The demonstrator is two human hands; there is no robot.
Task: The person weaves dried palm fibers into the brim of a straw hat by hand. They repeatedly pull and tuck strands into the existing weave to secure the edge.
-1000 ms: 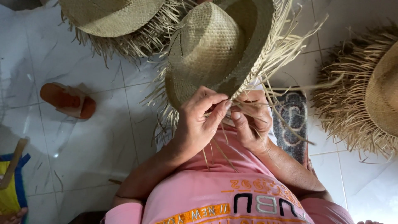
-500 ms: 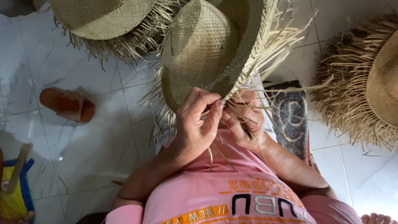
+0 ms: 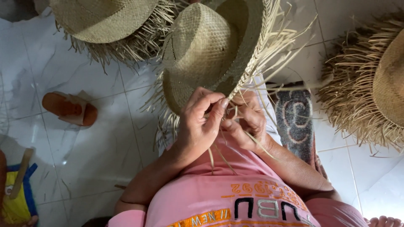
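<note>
Pinching down now, the left hand (image 3: 198,126) closes thumb and forefinger on the loose straw strands (image 3: 235,111) at the brim of the hat (image 3: 202,54), and the right hand (image 3: 248,124) grips the same bunch from underneath. Compared with a second ago, the hat sits nearer the chest and has tipped more on edge, both hands tucked tighter under the braided rim. That suggests the weave at this spot is being drawn snug. Two other fringed hats (image 3: 105,21) lie nearby on the tiles (image 3: 84,155).
</note>
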